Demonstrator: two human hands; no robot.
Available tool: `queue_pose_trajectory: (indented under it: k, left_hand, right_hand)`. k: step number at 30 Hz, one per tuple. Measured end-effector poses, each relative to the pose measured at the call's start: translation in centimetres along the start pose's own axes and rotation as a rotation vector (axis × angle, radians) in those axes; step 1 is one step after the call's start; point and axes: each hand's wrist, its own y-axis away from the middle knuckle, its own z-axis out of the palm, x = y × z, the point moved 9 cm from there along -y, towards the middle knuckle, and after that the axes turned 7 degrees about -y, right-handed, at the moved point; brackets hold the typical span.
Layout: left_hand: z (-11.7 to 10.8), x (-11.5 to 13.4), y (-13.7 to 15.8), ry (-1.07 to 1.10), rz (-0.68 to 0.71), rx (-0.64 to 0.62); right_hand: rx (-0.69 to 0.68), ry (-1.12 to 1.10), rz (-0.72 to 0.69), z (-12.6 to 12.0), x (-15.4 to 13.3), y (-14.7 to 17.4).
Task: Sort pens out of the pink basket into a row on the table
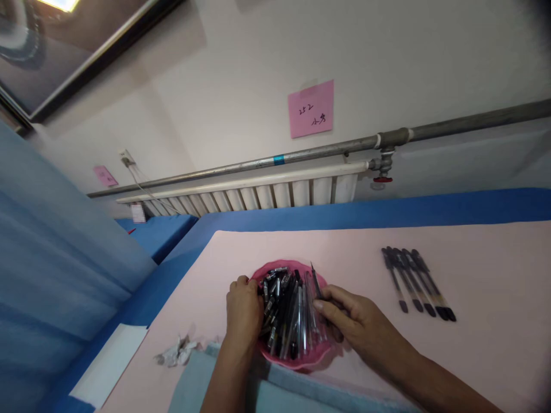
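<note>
A pink scalloped basket (297, 362) holds several clear pen barrels (301, 321) on its right side and dark pen parts with shiny clips (271, 295) on its left. My left hand (244, 307) rests at the basket's left edge, its fingers curled inward over the pen parts; whatever they grip is hidden. Over the right edge, my right hand (344, 312) pinches a slim dark pen (317, 282), its pointed tip facing up and away from me. The lower end of that pen is covered by my fingers. Farther right, several capped black pens (413, 278) lie side by side in a row.
Pink sheeting (486, 275) covers the blue-edged table. Crumpled white tissue (175, 351) and a white paper (109, 364) lie to the left, near a blue curtain (55, 258). Light blue cloth (198, 378) is bunched at the front. A radiator (258, 195) and pipe run along the wall.
</note>
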Motion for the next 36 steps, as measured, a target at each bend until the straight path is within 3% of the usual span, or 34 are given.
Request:
queue_pose_trajectory:
  k: [7,9,12,14,16,19,23,30,36]
  left_hand:
    - [0.2,0.1,0.2,-0.041,-0.003,-0.026]
    - [-0.3,-0.1,0.2,0.004,-0.009,0.022]
    - [-2.7,-0.7,0.4,0.232,-0.036,0.237]
    - [-3.6,-1.3,0.8,0.525,-0.067,0.307]
    - [-2.7,-1.1,0.9,0.904,-0.093,0.187]
    - [-0.6,1.5,1.6,1.41,-0.116,-0.138]
    - [0.2,4.7,2.7,1.702,-0.12,-0.394]
    - [1.1,5.6,3.2,1.91,-0.246,-0.412]
    - [1.0,6.4,4.0,1.944,-0.242,-0.503]
  right_hand:
    - [0.002,-0.01,0.004,0.0,0.1,0.0]
    - [0.004,-0.004,0.003,-0.1,0.2,0.0]
    - [0.044,-0.027,-0.006,-0.7,0.0,-0.1]
    - [0.082,-0.089,-0.018,-1.2,-0.2,-0.1]
    - [0.115,-0.191,-0.021,-1.6,-0.4,-0.1]
    - [0.17,-0.336,0.003,-1.9,-0.5,0.0]
    - [0.223,-0.459,0.009,-2.1,-1.3,0.7]
    - [0.219,-0.556,-0.071,-1.9,-2.9,1.4]
    - [0.255,-0.584,-0.119,-2.4,-3.1,1.2]
